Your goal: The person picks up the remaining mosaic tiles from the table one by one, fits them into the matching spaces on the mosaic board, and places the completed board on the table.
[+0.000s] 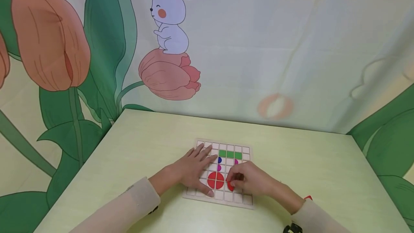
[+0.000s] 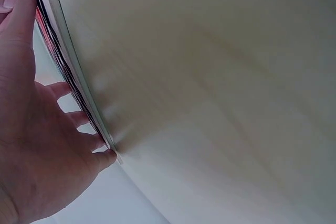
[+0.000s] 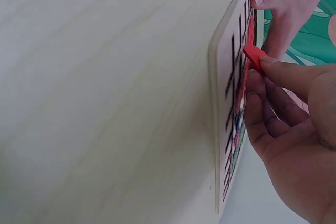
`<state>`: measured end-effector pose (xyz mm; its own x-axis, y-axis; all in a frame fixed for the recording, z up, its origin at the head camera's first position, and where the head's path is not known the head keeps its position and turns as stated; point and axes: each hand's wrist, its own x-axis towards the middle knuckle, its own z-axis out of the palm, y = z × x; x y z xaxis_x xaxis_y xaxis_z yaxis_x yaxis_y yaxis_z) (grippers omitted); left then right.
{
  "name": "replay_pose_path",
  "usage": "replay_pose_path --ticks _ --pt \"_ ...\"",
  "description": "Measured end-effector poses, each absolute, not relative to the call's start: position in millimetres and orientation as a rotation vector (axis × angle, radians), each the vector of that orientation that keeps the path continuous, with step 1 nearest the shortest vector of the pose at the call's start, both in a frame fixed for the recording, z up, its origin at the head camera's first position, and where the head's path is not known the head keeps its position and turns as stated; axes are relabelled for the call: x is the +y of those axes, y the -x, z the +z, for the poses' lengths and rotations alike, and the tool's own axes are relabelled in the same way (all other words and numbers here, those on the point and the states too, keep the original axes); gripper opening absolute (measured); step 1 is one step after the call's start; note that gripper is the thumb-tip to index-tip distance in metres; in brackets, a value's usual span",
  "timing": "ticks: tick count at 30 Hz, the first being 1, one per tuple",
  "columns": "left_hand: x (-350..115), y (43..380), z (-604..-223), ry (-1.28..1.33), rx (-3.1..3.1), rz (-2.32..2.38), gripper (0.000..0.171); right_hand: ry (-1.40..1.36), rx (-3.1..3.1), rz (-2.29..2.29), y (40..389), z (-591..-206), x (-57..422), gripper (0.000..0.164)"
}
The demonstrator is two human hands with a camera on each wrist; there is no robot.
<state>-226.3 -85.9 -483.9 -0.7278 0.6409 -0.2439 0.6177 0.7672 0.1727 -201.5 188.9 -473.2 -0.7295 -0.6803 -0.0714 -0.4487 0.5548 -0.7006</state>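
Head view | left hand (image 1: 194, 168) on board (image 1: 219, 195) (fingers spread) | right hand (image 1: 251, 179) pinching red piece (image 3: 254, 56)

Behind our pale table (image 1: 310, 164), a printed backdrop (image 1: 233, 39): white rabbit (image 1: 171, 15) on pink tulip (image 1: 166, 76), larger orange tulip (image 1: 48, 42) farther left.

Over the pale wooden gridded board (image 1: 228, 196), the spread left hand (image 1: 194, 166) blocks the left columns, while the right hand (image 1: 250, 179), pinching a flat red piece (image 3: 253, 54), blocks the lower right. A narrow lane runs between them, above the flat red circle (image 1: 211, 176). Beyond the board, the pale yellow tabletop (image 1: 310, 161) gives passage up to the printed fabric backdrop (image 1: 239, 64). Nearer, the beige right sleeve (image 1: 318, 216) obstructs, apparently half hiding a small red object (image 1: 308, 197).
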Motion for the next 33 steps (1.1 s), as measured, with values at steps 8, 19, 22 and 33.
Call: replay_pose_path --ticks 8,19,22,33 --pt "-86.1 225.8 -482.8 -0.979 2.667 0.134 0.127 0.945 2.475 -0.943 203.2 -475.6 189.9 0.008" --pt "-86.7 225.0 -485.6 -0.985 2.672 0.122 0.128 1.025 2.520 -0.897 203.1 -480.6 189.8 0.006" --pt "-86.5 224.9 -486.8 -0.986 2.669 0.133 0.128 1.024 2.525 -0.877 202.7 -482.1 190.0 0.007" --pt "-85.6 226.4 -487.7 -0.979 2.673 0.108 0.128 1.052 2.540 -0.809 201.3 -478.8 189.6 0.008"
